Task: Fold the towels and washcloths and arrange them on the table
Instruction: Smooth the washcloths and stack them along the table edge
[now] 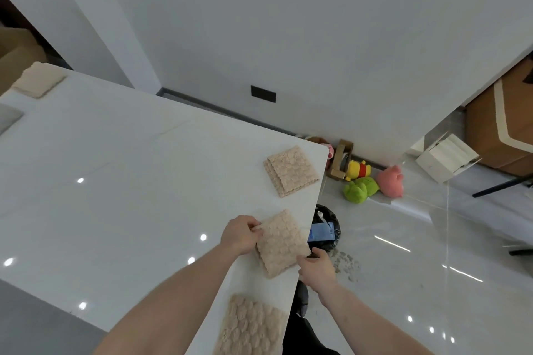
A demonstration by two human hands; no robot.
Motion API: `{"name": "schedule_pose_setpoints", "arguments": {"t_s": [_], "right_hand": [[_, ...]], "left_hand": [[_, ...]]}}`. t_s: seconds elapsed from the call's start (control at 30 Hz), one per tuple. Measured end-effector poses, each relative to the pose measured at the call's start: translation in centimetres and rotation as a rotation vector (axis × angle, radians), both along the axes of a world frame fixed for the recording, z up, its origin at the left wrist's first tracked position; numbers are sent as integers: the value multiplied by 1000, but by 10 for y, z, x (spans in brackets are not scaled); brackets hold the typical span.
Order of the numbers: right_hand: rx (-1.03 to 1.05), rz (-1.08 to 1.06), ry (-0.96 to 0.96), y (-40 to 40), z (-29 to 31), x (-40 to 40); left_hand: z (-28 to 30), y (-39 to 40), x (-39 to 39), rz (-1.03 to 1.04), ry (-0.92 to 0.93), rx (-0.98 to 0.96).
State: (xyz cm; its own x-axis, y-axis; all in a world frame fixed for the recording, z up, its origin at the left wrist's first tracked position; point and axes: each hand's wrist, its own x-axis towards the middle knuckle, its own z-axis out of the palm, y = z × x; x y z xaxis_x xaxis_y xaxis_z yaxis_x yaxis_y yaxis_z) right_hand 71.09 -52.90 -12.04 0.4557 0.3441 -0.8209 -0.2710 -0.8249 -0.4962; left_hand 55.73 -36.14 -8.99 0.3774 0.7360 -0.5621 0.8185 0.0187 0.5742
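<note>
We grip the folded washcloth [281, 243] at the surface's [115, 167] right edge, left hand [240, 235] and right hand [315, 268] fingers pinching opposite corners; a nudge right could drop it.

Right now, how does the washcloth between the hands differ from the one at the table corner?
The held washcloth is gripped by the left hand and right hand; the corner washcloth lies untouched. The held one sits nearer the person, the corner one farther. Both are beige, bumpy, folded squares.

Glossy white table [129, 167], three beige folded washcloths [291, 171] along right edge, cream towel [39, 83] far corner
</note>
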Motion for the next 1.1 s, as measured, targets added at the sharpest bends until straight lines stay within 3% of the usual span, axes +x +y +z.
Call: {"name": "schedule_pose_setpoints", "arguments": {"t_s": [0.17,0.37,0.53,0.83,1.0,1.1], "right_hand": [[-43,103,-187,17,4,10],[-37,258,-294,23,6,19],[15,344,-390,24,9,21],[-14,305,-332,24,8,17],[17,265,-346,22,12,13],[11,310,-303,19,8,11]], "left_hand": [[-2,0,-5,142,-93,-61],[-15,-4,-26,-51,74,-41],[-14,-7,-16,73,-70,-161],[-13,-19,-24,3,12,-295],[-13,-31,-36,18,-50,-170],[-9,-36,-36,-86,-68,-182]]}}
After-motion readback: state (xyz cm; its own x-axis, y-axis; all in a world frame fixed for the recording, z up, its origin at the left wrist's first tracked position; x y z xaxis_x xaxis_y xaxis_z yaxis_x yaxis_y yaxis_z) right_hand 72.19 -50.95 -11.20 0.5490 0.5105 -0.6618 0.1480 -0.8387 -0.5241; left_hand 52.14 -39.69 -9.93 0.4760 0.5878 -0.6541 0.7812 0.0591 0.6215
